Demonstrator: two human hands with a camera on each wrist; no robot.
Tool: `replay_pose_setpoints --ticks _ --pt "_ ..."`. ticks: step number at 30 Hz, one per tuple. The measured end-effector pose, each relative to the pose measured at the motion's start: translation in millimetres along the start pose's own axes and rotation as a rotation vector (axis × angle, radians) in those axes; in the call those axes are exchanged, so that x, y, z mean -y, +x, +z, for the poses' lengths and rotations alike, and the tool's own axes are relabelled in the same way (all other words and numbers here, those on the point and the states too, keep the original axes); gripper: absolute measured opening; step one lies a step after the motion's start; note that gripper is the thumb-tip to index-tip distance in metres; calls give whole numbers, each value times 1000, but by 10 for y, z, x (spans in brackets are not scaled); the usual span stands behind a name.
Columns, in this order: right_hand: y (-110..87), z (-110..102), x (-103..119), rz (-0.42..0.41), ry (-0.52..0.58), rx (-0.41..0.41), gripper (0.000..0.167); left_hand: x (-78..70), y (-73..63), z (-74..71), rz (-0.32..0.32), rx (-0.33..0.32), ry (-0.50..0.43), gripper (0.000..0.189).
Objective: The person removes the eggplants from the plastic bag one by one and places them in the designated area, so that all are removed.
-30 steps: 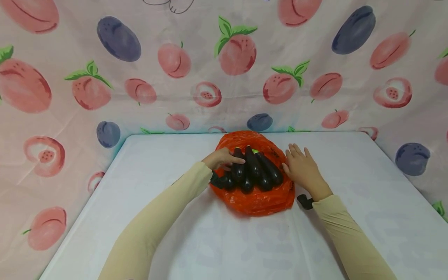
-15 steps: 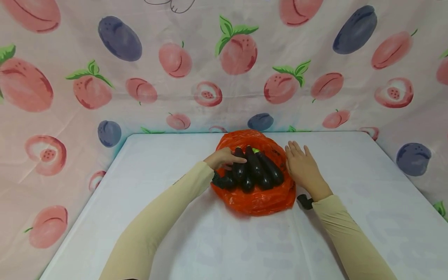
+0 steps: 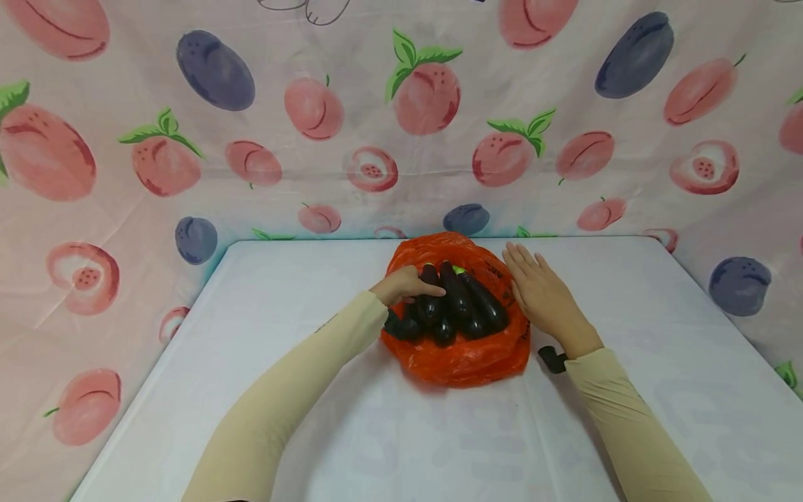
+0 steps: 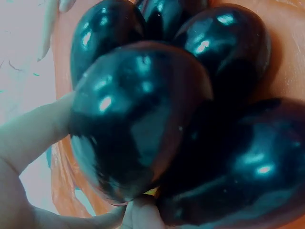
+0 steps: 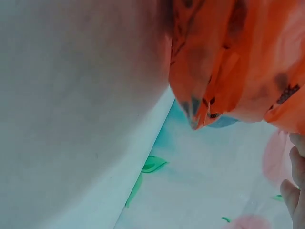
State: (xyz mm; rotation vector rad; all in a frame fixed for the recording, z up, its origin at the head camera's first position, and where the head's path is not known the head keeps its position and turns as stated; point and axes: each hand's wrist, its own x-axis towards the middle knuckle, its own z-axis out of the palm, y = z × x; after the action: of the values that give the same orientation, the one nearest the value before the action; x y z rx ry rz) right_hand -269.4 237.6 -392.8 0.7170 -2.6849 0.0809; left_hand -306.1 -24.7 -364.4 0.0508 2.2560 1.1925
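Several dark, glossy eggplants [image 3: 461, 307] lie piled on a crumpled orange-red plastic bag [image 3: 464, 369] at the table's middle. My left hand [image 3: 401, 284] reaches in from the left and grips the leftmost upper eggplant [image 4: 138, 119], thumb on one side and fingertips around its far end in the left wrist view. Other eggplants [image 4: 228, 43] crowd around it. On the bag's right side, my right hand [image 3: 544, 296] lies against the edge with straight fingers. The right wrist view shows its fingers [image 5: 296, 176] beside the bag's orange plastic [image 5: 248, 71].
A white-covered table [image 3: 326, 446] spreads beneath the bag. Behind it hangs a cloth [image 3: 376, 104] printed with peaches and plums, reaching down to the table's back edge. A small black wrist-worn device [image 3: 552, 359] sits by the right sleeve cuff.
My right hand has shifted slightly forward along the bag's right side, its fingertips now farther up. My left hand has edged slightly right over the same eggplant; the pile looks almost unchanged.
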Motion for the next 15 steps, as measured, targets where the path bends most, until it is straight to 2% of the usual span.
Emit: replay_pose_setpoints --ticks 3,8,12,15 --pt "-9 -10 -26 -2 0 -22 53 15 8 5 -1 1 14 82" --pt "-9 -36 -43 -3 -2 -69 51 28 17 4 12 -8 44 83" --pt "0 -55 -31 4 8 -64 51 12 16 5 8 -16 53 77" --pt "4 -60 -20 12 7 -42 51 1 10 11 8 -20 27 66"
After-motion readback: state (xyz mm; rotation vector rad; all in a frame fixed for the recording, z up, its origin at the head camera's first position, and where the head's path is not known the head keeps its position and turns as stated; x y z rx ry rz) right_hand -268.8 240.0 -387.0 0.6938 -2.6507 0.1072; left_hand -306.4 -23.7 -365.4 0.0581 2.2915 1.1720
